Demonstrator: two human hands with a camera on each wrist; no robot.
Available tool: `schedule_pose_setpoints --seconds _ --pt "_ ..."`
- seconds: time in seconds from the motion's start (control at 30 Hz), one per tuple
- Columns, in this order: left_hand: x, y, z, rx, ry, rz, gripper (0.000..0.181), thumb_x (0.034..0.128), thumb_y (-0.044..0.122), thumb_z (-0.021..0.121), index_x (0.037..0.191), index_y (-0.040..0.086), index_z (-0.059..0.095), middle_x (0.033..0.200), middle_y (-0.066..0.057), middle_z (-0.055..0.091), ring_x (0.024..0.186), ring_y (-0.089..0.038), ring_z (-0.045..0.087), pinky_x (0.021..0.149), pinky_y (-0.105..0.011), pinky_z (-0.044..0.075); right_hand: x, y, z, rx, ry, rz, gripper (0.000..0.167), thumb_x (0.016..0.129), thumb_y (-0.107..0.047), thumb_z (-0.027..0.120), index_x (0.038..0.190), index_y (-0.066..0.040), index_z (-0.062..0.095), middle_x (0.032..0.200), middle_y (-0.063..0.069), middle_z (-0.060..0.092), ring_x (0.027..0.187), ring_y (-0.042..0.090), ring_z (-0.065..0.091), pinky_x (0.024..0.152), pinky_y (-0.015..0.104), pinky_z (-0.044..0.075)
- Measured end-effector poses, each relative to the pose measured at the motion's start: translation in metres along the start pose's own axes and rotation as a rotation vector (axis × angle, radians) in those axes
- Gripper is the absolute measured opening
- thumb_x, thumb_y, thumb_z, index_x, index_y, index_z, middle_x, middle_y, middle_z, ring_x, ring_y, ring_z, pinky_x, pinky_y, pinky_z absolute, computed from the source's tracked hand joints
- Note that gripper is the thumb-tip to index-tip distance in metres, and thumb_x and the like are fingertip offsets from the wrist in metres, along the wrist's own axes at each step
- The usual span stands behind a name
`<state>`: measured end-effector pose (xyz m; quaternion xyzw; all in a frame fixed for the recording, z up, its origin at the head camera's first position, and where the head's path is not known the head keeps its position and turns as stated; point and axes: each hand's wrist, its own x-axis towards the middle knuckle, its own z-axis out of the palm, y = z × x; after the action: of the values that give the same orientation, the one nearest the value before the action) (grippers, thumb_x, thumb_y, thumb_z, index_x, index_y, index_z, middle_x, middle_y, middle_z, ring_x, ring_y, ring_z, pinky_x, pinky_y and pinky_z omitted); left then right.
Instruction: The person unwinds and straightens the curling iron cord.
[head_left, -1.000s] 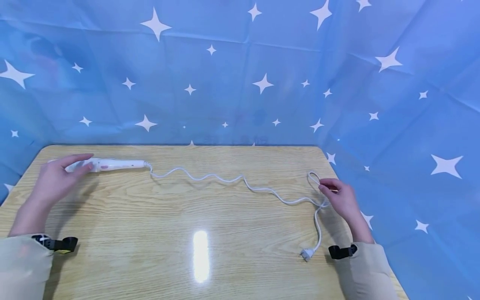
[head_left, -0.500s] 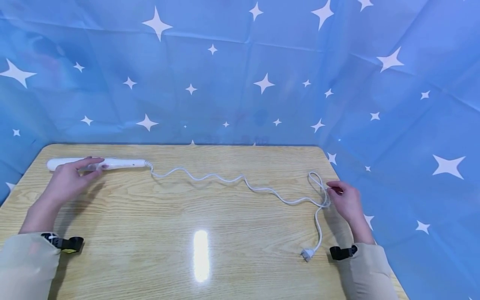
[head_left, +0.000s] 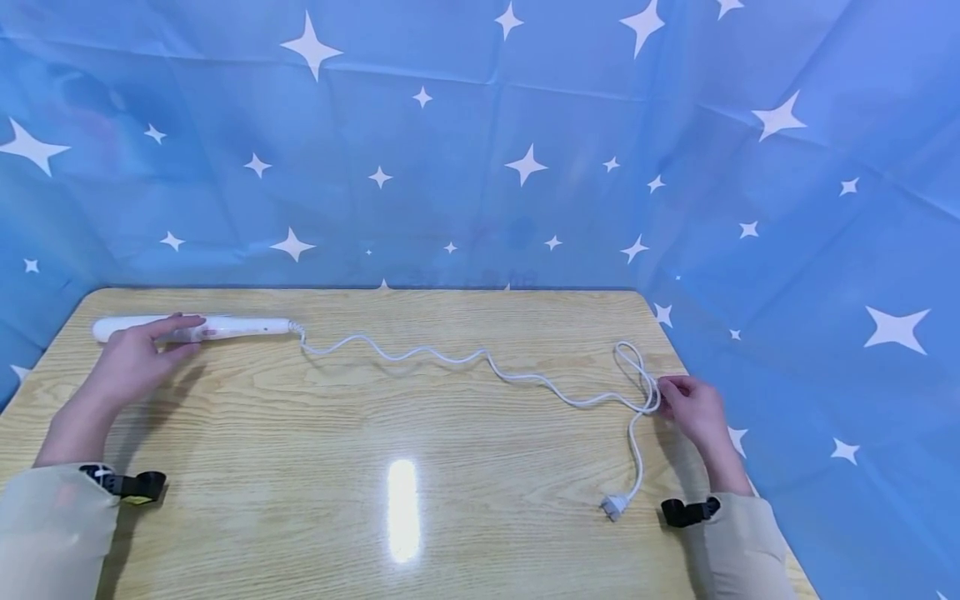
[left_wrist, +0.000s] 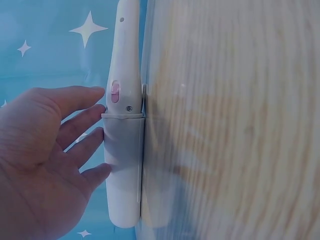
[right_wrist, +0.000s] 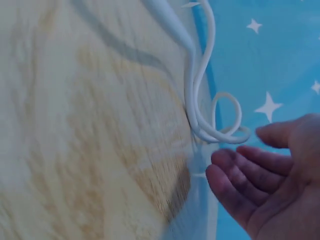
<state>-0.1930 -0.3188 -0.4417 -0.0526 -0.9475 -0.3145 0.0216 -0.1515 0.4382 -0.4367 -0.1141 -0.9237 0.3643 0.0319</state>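
A white hair styler (head_left: 247, 327), wand-shaped with a pink switch, lies along the table's back left. My left hand (head_left: 138, 358) is at its middle, fingers extended. In the left wrist view the left hand's fingertips (left_wrist: 102, 131) reach the side of the styler's cover (left_wrist: 124, 170) without curling round it; whether they press on it I cannot tell. The white cord (head_left: 442, 359) runs right in waves to a crossed loop. Beside that loop is my right hand (head_left: 696, 410). In the right wrist view its relaxed fingers sit just off the cord loop (right_wrist: 230, 137), grasping nothing.
The cord's plug (head_left: 614, 506) lies towards the front right of the wooden table (head_left: 300, 467). A blue curtain (head_left: 450, 142) with white stars rises behind the table and along its right side. A bright light reflection shows on the tabletop.
My left hand has shifted right along the styler, uncovering its left end. My right hand has let go of the cord loop, moving right and slightly towards me.
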Motion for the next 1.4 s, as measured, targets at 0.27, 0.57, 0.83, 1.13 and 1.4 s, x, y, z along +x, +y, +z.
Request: schedule_pose_setpoints --seconds 0.27,0.57,0.83,1.13,1.4 --pt "0.003 -0.003 -0.001 0.014 -0.002 -0.018 0.045 0.1044 0.022 0.061 0.142 -0.002 0.056 0.143 -0.042 0.042 0.050 -0.018 0.033 0.050 -0.032 0.035 -0.002 -0.005 -0.004 0.163 -0.084 0.033 0.043 0.102 -0.013 0.064 0.133 0.016 0.055 0.097 0.015 0.073 0.073 0.011 0.069 0.067 0.028 0.064" --pt "0.004 -0.003 0.000 0.008 -0.005 -0.007 0.045 0.1055 0.023 0.059 0.142 -0.004 0.055 0.146 -0.039 0.043 0.052 -0.018 0.043 0.047 -0.031 0.035 0.001 -0.013 -0.007 0.329 -0.040 0.011 0.040 0.103 -0.007 0.061 0.134 0.017 0.052 0.092 -0.001 0.070 0.079 0.007 0.069 0.075 0.026 0.065" --pt "0.003 -0.003 -0.001 0.005 0.004 0.004 0.043 0.1045 0.022 0.062 0.140 -0.003 0.058 0.143 -0.040 0.045 0.048 -0.018 0.035 0.050 -0.031 0.034 0.000 -0.028 -0.001 0.489 0.041 -0.001 0.032 0.101 -0.011 0.067 0.124 0.011 0.063 0.087 -0.008 0.073 0.078 0.008 0.071 0.072 0.021 0.063" --pt "0.004 -0.002 -0.001 0.025 0.019 0.016 0.041 0.1029 0.019 0.064 0.136 -0.004 0.059 0.141 -0.044 0.043 0.054 -0.019 0.047 0.061 -0.032 0.037 0.002 -0.030 0.008 0.561 0.047 -0.107 0.022 0.101 0.002 0.061 0.120 0.012 0.067 0.092 -0.006 0.076 0.083 0.005 0.072 0.079 0.016 0.061" --pt "0.003 -0.001 -0.002 0.019 0.021 0.008 0.041 0.1027 0.020 0.064 0.136 -0.004 0.059 0.139 -0.044 0.045 0.051 -0.018 0.034 0.053 -0.032 0.033 0.004 -0.023 0.010 0.370 -0.018 -0.046 0.041 0.105 -0.017 0.061 0.134 0.012 0.058 0.101 -0.016 0.072 0.094 0.000 0.068 0.086 0.014 0.056"
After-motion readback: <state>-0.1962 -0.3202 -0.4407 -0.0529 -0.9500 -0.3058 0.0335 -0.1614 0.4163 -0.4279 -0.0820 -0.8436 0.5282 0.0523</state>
